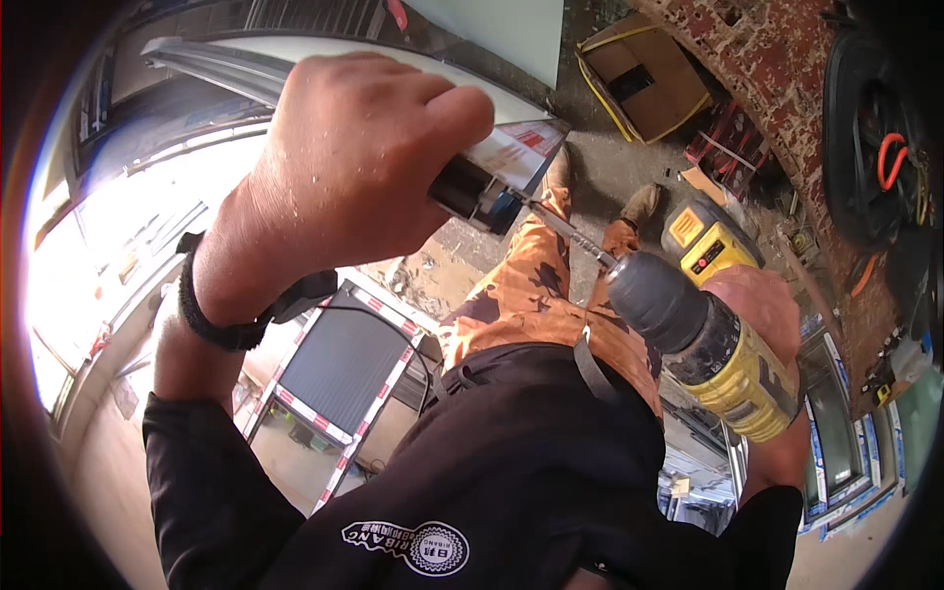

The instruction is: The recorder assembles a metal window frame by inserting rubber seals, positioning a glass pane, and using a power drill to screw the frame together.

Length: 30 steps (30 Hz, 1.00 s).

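Note:
My left hand [354,162], with a black band on its wrist, is closed around a dark metal profile [462,192] whose cut end sticks out past the fingers. My right hand [765,307] grips a yellow and black cordless drill [733,369], its chuck pointing up and left. From the chuck a thin drill bit [580,236] reaches to the profile's end. Whether the tip is inside the profile or only against it, I cannot tell. A grey metal bar [221,67] runs left behind the left hand; its link to the held piece is hidden.
An open cardboard box [644,79] lies on the floor ahead. Orange-handled pliers [891,162] lie in a black container [855,128] at right. Framed panels [846,442] stand at lower right. A dark panel with red and white edging [344,359] is at left.

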Available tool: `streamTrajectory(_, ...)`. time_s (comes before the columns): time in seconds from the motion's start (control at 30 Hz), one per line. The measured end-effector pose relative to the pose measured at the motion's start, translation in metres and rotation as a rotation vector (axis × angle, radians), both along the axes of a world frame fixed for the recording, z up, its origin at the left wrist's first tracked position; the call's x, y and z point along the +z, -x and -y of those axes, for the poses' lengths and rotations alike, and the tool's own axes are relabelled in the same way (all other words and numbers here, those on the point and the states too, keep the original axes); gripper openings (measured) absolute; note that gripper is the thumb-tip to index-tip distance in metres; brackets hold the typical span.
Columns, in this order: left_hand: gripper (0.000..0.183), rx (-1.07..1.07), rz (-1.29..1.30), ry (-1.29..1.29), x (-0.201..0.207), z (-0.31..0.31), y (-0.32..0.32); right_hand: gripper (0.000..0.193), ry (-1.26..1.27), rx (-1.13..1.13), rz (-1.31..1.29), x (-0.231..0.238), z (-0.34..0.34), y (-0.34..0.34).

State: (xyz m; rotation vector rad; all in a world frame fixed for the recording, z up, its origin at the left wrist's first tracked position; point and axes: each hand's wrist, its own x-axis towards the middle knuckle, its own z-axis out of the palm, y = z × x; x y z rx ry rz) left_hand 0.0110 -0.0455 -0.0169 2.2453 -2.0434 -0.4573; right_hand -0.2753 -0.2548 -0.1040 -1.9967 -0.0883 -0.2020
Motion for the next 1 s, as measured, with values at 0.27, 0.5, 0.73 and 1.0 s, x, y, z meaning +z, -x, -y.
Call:
streamTrajectory(0.27, 0.031, 0.048, -0.015, -0.051, 0.003, -0.012, 0.002, 0.039, -0.186, 0.084, 0.07, -0.006, -0.006, -0.011)
streamTrajectory(0.5, 0.029, -0.019, -0.018, -0.007, 0.009, -0.01, 0.022, 0.061, -0.264, 0.076, -0.033, 0.051, 0.019, 0.023)
streamTrajectory(0.73, 0.027, 0.032, -0.039, 0.005, 0.011, -0.013, 0.021, 0.044, -0.138, -0.367, -0.245, 0.136, 0.123, -0.016)
streamTrajectory(1.0, 0.023, 0.032, -0.058, 0.032, 0.002, -0.022, 0.021, 0.039, -0.517, -0.569, 0.451, 0.031, 0.226, -0.228)
